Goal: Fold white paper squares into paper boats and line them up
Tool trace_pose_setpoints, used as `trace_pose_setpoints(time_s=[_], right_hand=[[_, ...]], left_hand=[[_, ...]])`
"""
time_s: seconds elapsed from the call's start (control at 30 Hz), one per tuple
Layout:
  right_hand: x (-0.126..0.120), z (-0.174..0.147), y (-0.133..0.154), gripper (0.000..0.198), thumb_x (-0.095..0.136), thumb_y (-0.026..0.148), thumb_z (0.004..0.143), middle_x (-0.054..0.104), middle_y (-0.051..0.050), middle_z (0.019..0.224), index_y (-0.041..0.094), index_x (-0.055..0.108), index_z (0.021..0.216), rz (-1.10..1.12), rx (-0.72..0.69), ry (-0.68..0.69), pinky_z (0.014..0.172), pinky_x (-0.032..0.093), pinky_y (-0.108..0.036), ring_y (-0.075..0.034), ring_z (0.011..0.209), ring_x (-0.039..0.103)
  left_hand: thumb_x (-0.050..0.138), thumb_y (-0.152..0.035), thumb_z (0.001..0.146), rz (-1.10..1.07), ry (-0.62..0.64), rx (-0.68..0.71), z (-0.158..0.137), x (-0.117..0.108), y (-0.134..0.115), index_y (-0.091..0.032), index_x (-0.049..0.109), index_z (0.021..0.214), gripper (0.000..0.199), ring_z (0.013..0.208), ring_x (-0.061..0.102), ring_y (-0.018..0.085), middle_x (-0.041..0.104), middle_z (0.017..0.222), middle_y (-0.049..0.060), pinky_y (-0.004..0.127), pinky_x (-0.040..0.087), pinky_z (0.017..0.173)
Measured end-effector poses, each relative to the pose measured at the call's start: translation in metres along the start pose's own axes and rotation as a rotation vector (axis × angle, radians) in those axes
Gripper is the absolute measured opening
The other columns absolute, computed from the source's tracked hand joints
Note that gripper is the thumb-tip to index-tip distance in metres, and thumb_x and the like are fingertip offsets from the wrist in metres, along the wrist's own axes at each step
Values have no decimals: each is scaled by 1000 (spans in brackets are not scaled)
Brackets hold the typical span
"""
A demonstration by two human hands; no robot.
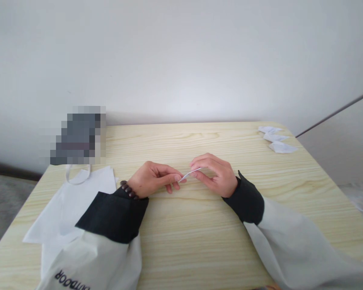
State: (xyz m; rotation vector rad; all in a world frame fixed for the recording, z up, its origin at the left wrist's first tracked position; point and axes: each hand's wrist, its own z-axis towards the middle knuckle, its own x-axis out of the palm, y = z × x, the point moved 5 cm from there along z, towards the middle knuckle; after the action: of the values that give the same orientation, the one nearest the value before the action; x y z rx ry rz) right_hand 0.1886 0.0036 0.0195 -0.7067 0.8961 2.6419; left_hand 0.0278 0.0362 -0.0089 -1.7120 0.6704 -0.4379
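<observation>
Above the middle of the table, a thin piece of white paper (187,174) is stretched between my two hands, seen nearly edge-on. My left hand (154,178) pinches its left end between thumb and fingers. At the other end, my right hand (214,173) is closed on the paper, thumb below and fingers above. Its folds cannot be made out from this angle.
Loose white paper sheets (87,193) lie partly under my left sleeve. A blurred dark object (77,137) with a white cable (67,175) stands at the back left. Several folded white paper pieces (282,147) lie back right on the wooden table (181,249), against a wall.
</observation>
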Motion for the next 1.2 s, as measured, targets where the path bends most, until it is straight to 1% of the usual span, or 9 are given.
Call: trace_pose_setpoints(time_s=[0.2, 0.43, 0.63, 0.97, 1.2], right_hand=[[1, -1, 0, 9, 60, 17, 81, 67, -6, 88, 19, 58, 89, -17, -10, 23, 75, 50, -30, -15, 84, 62], [2, -2, 2, 7, 62, 18, 80, 68, -5, 88, 20, 58, 87, -123, -71, 54, 74, 48, -30, -14, 82, 63], [3, -5, 0, 9, 62, 17, 80, 68, -4, 91, 20, 58, 88, -145, -87, 72, 76, 47, -30, -14, 84, 62], [3, -4, 3, 8, 62, 17, 80, 68, -4, 89, 19, 58, 87, -156, -133, 67, 74, 47, -29, -14, 81, 62], [3, -4, 3, 9, 61, 16, 80, 68, -4, 89, 19, 57, 87, -159, -125, 66, 74, 47, -29, -14, 82, 62]], left_hand=[[65, -30, 72, 88, 26, -10, -1, 1, 2, -14, 71, 79, 18, 51, 59, 8, 69, 62, 0, 17, 51, 52], [60, -33, 76, 242, 26, 6, -1, 0, 5, -14, 70, 83, 22, 51, 58, 8, 68, 64, 1, 17, 49, 51], [59, -34, 76, 262, 58, -13, -1, -2, 6, -15, 70, 88, 25, 53, 58, 8, 68, 66, 1, 17, 50, 53], [59, -33, 75, 307, 64, -34, -2, -1, 5, -15, 70, 86, 23, 49, 54, 5, 65, 64, -1, 13, 45, 48], [57, -38, 77, 342, 83, -42, -2, -1, 4, -15, 70, 87, 28, 52, 57, 7, 67, 67, 1, 15, 47, 51]])
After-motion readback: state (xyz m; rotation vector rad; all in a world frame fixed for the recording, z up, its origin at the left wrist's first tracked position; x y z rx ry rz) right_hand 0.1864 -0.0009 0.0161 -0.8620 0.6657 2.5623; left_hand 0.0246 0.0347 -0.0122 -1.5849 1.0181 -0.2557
